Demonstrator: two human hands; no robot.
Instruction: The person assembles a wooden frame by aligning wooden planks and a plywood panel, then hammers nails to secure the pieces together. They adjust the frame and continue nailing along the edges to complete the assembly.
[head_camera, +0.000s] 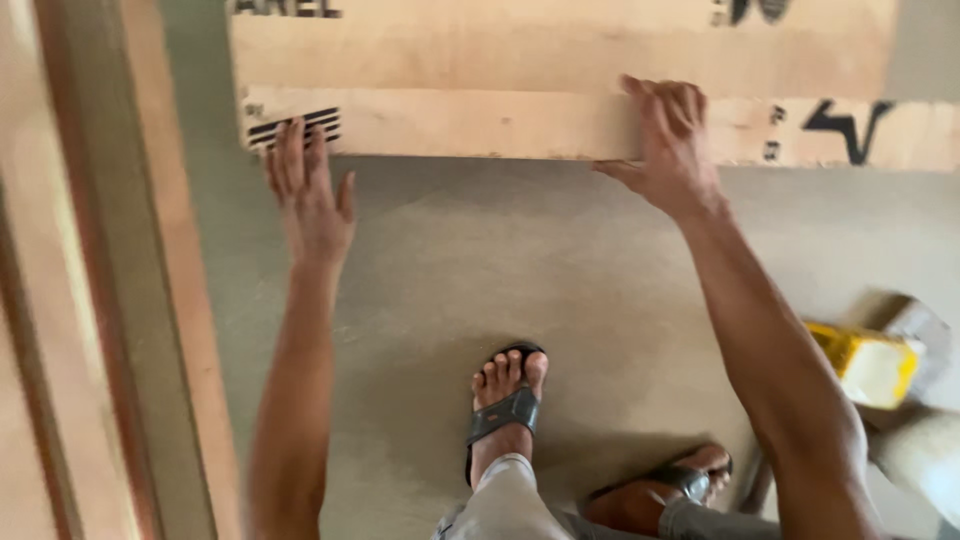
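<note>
Plywood strip held at both ends on the floor

Plywood is the work in hand, but the nearest things are the person's feet: a left foot in a dark strapped sandal on the grey concrete floor, the other sandalled foot tucked back at the lower edge. To the right lies a yellow rectangular block, blurred, kind unclear.

Further out, the left hand lies flat, fingers spread and extended, tips on the near edge of the long pale plywood strip. The right hand is curled over that strip's top edge, gripping it.

The strip lies on a larger pale plywood sheet. Both carry black stencilled marks: bars at the strip's left end, bold strokes at right, lettering along the sheet's top.

Progress, judged: strip in hand, being positioned; no cut or fastening visible.

At far left stands a reddish-brown timber frame.
</note>
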